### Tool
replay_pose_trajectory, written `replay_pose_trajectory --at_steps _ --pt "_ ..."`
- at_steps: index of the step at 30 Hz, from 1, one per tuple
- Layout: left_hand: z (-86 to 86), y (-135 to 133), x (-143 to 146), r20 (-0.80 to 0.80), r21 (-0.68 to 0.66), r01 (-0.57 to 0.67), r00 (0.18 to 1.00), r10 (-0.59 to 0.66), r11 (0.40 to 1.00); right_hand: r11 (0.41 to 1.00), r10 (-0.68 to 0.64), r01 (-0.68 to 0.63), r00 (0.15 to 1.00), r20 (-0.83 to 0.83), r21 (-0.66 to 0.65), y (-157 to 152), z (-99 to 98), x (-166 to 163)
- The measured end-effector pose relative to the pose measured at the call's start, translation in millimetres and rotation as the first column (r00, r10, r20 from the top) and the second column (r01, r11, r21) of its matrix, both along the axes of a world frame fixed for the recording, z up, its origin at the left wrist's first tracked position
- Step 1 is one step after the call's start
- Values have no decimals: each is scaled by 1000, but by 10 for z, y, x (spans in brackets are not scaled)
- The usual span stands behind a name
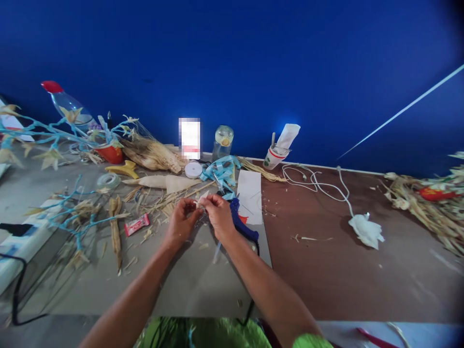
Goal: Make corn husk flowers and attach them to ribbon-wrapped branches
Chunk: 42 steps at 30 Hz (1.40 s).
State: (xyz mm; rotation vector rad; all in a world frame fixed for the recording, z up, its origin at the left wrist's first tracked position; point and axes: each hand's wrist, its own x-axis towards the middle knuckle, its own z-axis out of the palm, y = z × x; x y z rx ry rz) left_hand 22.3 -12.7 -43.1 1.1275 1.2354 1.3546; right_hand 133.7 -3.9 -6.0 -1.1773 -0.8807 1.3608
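Note:
Close together over the grey mat, my two hands meet at a small pale piece of corn husk [203, 197]. My left hand [183, 220] pinches its lower left side between thumb and fingers. The fingertips of my right hand [220, 216] are closed on its right side. Part of the husk piece is hidden by the fingers. Just right of my right hand lies a dark blue glue gun [247, 229], partly covered by the wrist. A translucent stick [216, 253] lies below the hands. Dried husk scraps [168, 205] are scattered beyond and left of my left hand.
At the left are blue-wrapped branches [78, 227] with husk flowers, a tape roll [108, 181], a yellow claw clip [123, 169] and a red wrapper [137, 224]. Blue ribbon [221, 171], a jar [223, 142], white paper [249, 193] and a cup [275, 157] stand or lie behind.

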Motion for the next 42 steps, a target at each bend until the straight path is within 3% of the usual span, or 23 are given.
replay_pose_trajectory --at_steps 10,20,26,34,39,42 --pt "90 -30 -37 -285 125 -78 952 111 989 999 26 -28 998 56 36 -13 -48 -18" --pt "102 -22 -38 -264 221 -133 946 190 966 1000 -20 19 998 54 12 -22 -29 -34" --pt "113 -31 -35 -340 244 -84 926 166 966 996 -84 82 991 -101 -28 5 -84 -35" --pt "84 -38 -28 -397 324 -66 896 199 944 989 -132 96 911 -392 -109 32 -9 9" --pt "53 5 -102 -386 286 -189 875 293 940 985 -172 163 863 -475 -60 104 86 181" --pt "10 51 -160 -367 297 -270 853 370 916 978 -207 182 850 -485 -98 131 109 257"
